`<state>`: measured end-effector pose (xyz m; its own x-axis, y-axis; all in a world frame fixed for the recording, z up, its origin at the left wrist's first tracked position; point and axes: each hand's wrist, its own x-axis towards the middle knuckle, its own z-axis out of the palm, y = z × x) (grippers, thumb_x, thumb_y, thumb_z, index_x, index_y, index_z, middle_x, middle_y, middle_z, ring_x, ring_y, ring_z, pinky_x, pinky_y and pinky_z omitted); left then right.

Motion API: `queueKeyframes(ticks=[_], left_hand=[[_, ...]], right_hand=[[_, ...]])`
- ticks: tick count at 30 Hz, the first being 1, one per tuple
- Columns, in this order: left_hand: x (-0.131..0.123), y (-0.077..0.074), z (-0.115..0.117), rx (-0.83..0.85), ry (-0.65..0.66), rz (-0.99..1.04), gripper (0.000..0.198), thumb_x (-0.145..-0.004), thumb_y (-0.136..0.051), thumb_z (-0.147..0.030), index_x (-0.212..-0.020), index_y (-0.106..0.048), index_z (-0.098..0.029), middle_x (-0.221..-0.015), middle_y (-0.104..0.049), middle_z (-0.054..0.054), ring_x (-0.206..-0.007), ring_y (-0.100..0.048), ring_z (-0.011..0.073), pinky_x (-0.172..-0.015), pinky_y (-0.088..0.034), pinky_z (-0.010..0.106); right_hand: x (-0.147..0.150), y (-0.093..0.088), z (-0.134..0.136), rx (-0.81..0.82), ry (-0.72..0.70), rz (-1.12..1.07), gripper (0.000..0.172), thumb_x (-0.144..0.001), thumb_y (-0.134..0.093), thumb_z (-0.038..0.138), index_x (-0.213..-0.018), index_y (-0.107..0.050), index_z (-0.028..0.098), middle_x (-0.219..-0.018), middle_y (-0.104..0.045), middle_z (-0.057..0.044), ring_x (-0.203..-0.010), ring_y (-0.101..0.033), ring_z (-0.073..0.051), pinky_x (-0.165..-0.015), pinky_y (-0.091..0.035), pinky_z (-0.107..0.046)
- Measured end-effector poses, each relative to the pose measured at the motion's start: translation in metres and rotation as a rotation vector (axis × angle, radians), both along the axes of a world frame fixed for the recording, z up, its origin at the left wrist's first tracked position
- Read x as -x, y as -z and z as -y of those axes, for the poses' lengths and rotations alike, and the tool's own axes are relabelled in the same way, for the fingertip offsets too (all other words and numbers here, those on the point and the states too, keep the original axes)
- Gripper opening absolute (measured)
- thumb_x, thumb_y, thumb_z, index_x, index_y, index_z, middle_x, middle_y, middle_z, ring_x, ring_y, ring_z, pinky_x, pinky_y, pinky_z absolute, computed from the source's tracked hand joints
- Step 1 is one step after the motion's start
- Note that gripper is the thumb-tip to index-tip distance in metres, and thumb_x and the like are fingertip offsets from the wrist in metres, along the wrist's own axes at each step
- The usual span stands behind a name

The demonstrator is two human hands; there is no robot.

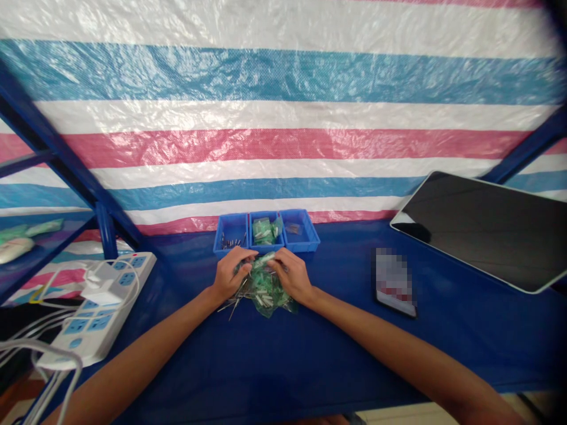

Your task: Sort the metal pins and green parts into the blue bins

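Note:
My left hand [233, 273] and my right hand [292, 275] meet at a crumpled green plastic bag [268, 298] on the blue table. The fingers of both hands are curled and pinch the bag's upper part from either side. Small whitish pieces show through the see-through film. Thin metal rods [230, 307] lie loose in a pile beside and under the bag, close to my left hand. Just beyond the hands stand three joined blue bins. The left bin [233, 221] holds thin metal pieces, the middle bin [266, 248] green packets, the right bin [312, 239] a small brownish bit.
A white power strip [100, 330] with plugs and cables lies at the left. To the right are a phone [394, 283] with a blurred screen and a large dark-screened tablet or monitor [487, 224]. Blue frame posts and a striped plastic sheet [283, 141] bound the back.

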<state>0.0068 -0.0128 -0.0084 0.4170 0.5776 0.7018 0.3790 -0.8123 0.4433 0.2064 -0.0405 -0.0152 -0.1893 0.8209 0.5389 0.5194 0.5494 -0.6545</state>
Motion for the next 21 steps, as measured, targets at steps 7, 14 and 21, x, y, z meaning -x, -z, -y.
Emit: queueKeyframes(ticks=[7, 14, 21], left_hand=[[-0.005, 0.002, 0.001, -0.087, -0.065, -0.016, 0.012, -0.087, -0.055, -0.025, -0.090, -0.064, -0.017, -0.081, -0.068, 0.005, -0.076, -0.064, 0.0146, -0.075, -0.052, 0.028], [-0.003, 0.015, -0.006, -0.175, -0.216, 0.148, 0.014, -0.083, -0.062, -0.028, -0.092, -0.063, -0.018, -0.091, -0.069, 0.006, -0.082, -0.067, 0.0154, -0.075, -0.054, 0.027], [0.000, 0.002, 0.001, 0.000, -0.049, 0.025, 0.026, -0.093, -0.043, -0.030, -0.091, -0.064, -0.016, -0.081, -0.068, 0.005, -0.075, -0.064, 0.0137, -0.073, -0.051, 0.025]], right_hand=[[0.000, 0.000, 0.001, 0.000, -0.010, 0.074, 0.033, -0.095, -0.038, 0.037, -0.082, -0.062, 0.018, -0.076, -0.058, -0.003, -0.073, -0.055, -0.015, -0.073, -0.045, -0.025], [0.001, 0.002, 0.001, -0.060, -0.017, -0.048, 0.038, -0.094, -0.032, 0.022, -0.129, -0.047, 0.020, -0.121, -0.051, -0.011, -0.097, -0.057, -0.016, -0.085, -0.047, -0.030], [0.000, 0.001, 0.000, -0.065, -0.016, -0.073, 0.021, -0.091, -0.045, 0.029, -0.098, -0.062, 0.019, -0.100, -0.057, -0.008, -0.087, -0.057, -0.016, -0.081, -0.047, -0.028]])
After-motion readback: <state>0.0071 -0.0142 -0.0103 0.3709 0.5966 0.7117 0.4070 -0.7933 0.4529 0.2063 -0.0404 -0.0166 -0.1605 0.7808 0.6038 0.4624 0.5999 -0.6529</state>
